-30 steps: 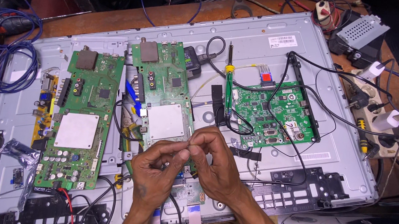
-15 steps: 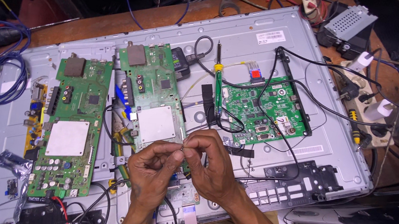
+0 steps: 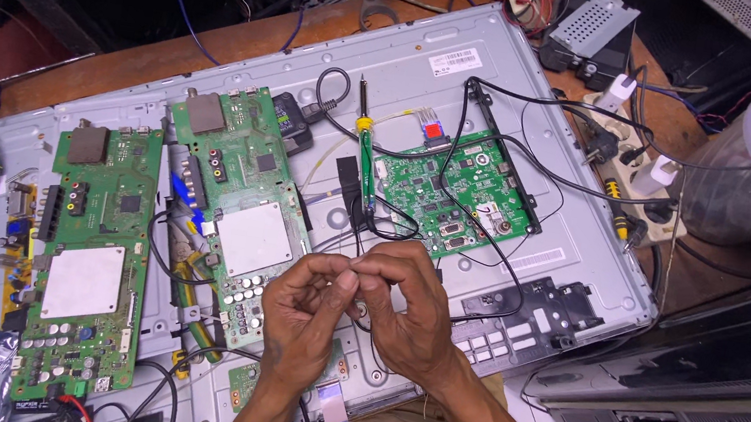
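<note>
Black thin wire (image 3: 352, 308) sits pinched between fingertips of my L hand (image 3: 307, 314) & R hand (image 3: 405, 313), held up over grey TV back panel (image 3: 530, 86) w/ green boards, close for a clear look.

Left hand (image 3: 306, 319) and right hand (image 3: 411, 309) meet fingertip to fingertip, fingers curled, forearms angled inward from below.

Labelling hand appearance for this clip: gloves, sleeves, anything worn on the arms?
Both bare: left hand and right hand have no gloves, and both forearms are uncovered to the frame edge. No sleeves, watch, rings or bands are visible. Nails look short.
</note>
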